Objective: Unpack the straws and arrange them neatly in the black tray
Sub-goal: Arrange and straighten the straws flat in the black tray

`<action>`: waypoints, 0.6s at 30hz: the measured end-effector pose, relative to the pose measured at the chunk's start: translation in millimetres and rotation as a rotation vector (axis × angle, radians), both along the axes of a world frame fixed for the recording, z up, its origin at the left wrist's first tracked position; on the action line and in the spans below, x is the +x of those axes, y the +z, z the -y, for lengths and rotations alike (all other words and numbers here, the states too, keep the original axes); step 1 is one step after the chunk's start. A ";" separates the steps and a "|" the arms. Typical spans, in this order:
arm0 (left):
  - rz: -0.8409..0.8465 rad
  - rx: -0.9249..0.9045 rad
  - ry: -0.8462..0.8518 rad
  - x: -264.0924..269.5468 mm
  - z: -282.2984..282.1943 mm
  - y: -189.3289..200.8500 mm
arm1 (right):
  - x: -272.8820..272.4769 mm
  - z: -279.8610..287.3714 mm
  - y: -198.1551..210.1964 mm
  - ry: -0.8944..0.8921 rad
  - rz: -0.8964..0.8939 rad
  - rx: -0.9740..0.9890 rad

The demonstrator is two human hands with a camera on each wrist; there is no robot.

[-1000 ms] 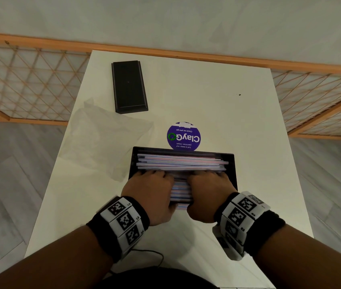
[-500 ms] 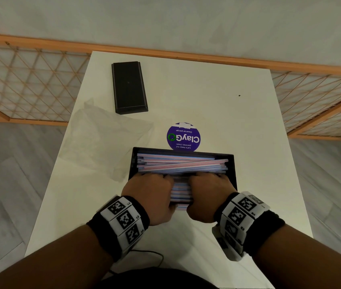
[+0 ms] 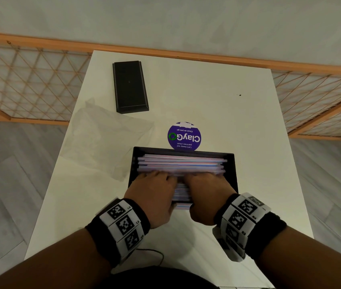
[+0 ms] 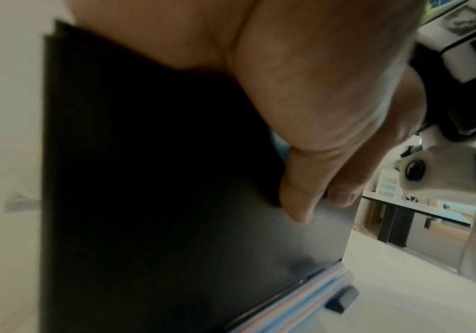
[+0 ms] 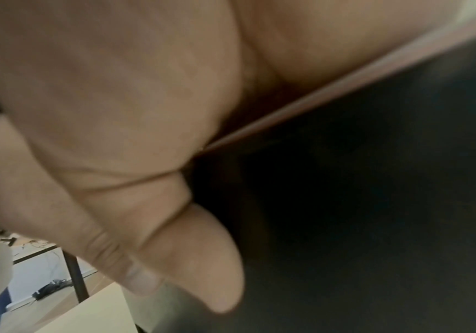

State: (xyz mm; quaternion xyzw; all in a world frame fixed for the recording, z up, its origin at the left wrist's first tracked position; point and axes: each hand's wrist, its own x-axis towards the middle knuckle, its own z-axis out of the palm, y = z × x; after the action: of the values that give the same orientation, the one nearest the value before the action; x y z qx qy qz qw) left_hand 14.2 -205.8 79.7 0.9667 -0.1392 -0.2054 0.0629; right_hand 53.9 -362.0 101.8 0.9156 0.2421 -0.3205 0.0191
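Pastel straws (image 3: 183, 163) are lying lengthwise in the black tray (image 3: 234, 174), which is sitting on the white table (image 3: 217, 113) right in front of the person. Left hand (image 3: 155, 195) and right hand (image 3: 205, 195) are both resting over the tray's near side, fingers laid forward on the stack and pressing it flat. Both thumbs are lying against the tray's near outer wall in the wrist views, so nothing looks pinched, though finger curl is hard to read from above.

Pack is looking mostly seated; a few straws at the far side are sitting slightly skewed, ends not flush.

To finish well, I'd be pressing lightly and evenly, sliding the palms outward to level the layer, then nudging stray ends against the short walls. Heavy pressure risks kinking the straws or tipping the tray toward the table edge.

Crumpled clear wrapper (image 3: 107, 142) is lying to the left, a second black tray (image 3: 130, 86) further back, a purple sticker (image 3: 184, 136) just behind the tray.
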 end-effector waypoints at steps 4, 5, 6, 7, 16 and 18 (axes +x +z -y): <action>-0.004 0.016 0.008 0.3 -1.0 -0.3 | -0.7 1.0 -3.1 -0.033 0.013 -0.012; -0.011 0.024 0.012 0.5 -0.7 -0.2 | -1.4 0.7 -3.0 -0.034 0.020 -0.021; -0.016 0.030 0.015 0.8 -0.4 -0.2 | -1.7 1.0 -3.7 -0.037 0.020 -0.030; -0.021 0.036 0.015 1.0 -0.2 -0.4 | -1.3 1.2 -3.7 -0.042 0.014 -0.035; -0.026 0.020 0.007 1.6 -1.1 -1.9 | -2.2 -2.1 -4.8 -0.026 -0.036 0.015; -0.017 0.018 0.007 0.6 -1.6 -1.2 | -3.2 -1.9 -5.7 -0.021 -0.019 0.019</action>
State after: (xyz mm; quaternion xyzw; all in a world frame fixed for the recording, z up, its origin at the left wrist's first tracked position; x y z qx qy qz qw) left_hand 14.7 -204.2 78.5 0.9659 -0.1337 -0.2144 0.0562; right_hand 50.7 -360.1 96.1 0.9151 0.2355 -0.3273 0.0047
